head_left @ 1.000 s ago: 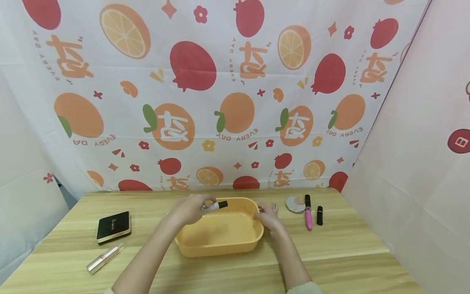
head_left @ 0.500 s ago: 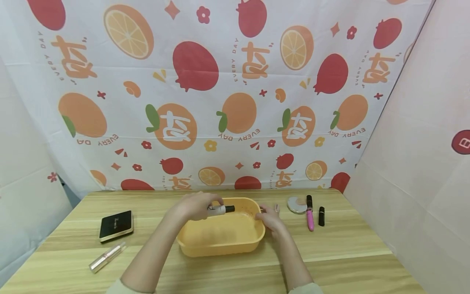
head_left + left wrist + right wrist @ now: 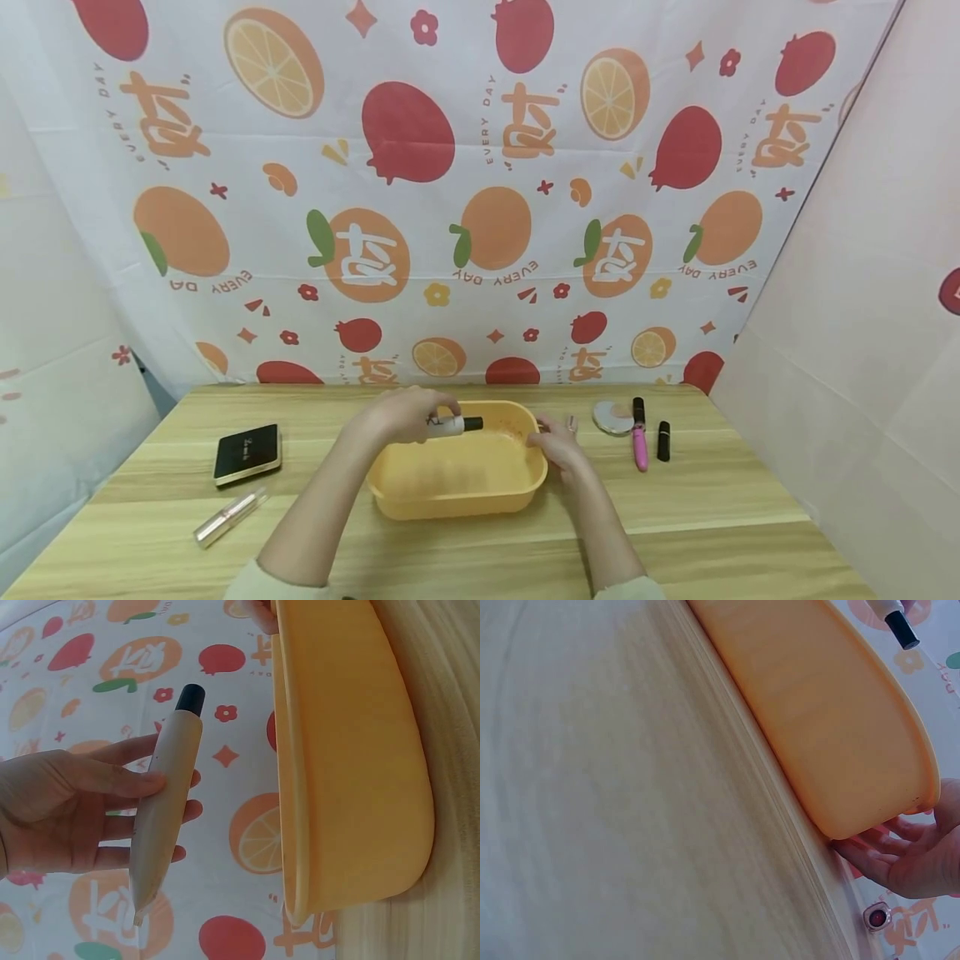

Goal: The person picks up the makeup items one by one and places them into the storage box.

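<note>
My left hand point(image 3: 408, 414) pinches a whitish squeeze tube point(image 3: 166, 799) with a black cap between thumb and fingers. The tube is above the yellow plastic basin point(image 3: 459, 506), its cap pointing right in the head view. Dark lettering shows on its side. At the basin's right end my right hand point(image 3: 561, 448) grips the rim, with the thumb over the edge. In the right wrist view, the fingers point(image 3: 881, 859) lie against the outside of the basin, near its bottom. The basin stands upright on the wooden table.
Left of the basin lie a black compact point(image 3: 247, 452) and a clear-capped cosmetic tube point(image 3: 228, 517). To the right are a round silvery compact point(image 3: 613, 417), a pink and black tube point(image 3: 640, 437) and a black lipstick point(image 3: 664, 442). A small lipstick point(image 3: 877, 918) stands by the right hand.
The left hand has carried the tube slightly right over the basin. The right hand keeps its grip on the rim. The whole head view has shifted a little.
</note>
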`<state>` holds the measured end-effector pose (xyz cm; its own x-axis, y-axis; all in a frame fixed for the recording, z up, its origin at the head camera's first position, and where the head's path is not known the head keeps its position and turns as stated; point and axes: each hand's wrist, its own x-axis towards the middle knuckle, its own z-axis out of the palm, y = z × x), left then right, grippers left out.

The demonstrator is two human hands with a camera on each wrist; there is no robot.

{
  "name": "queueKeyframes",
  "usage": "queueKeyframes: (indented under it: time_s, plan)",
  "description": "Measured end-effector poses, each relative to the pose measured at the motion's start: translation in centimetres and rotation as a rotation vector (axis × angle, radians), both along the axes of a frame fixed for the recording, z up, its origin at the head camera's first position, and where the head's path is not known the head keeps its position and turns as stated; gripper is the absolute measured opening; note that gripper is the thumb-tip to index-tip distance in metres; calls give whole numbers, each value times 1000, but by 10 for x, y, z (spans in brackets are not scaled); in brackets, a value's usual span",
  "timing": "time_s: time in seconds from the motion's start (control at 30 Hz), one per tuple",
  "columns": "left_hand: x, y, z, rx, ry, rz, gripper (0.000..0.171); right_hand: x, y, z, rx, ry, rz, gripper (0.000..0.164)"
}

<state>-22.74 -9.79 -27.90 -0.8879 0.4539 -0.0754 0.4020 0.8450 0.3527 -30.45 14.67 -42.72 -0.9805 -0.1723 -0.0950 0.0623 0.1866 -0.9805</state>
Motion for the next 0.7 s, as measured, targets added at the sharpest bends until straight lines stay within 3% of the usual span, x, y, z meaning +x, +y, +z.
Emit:
queueKeyframes:
  time_s: [0.17, 0.37, 0.7]
  plan:
    - [-1, 1, -1, -7, 2, -19, 41, 9, -2, 12, 10, -3, 8, 51]
    - [-6, 1, -5, -19, 5, -34, 44, -2, 0, -1, 19, 5, -15, 52]
    - [-8, 3, -13, -24, -41, -22, 47, -2, 1, -1, 25, 15, -5, 53]
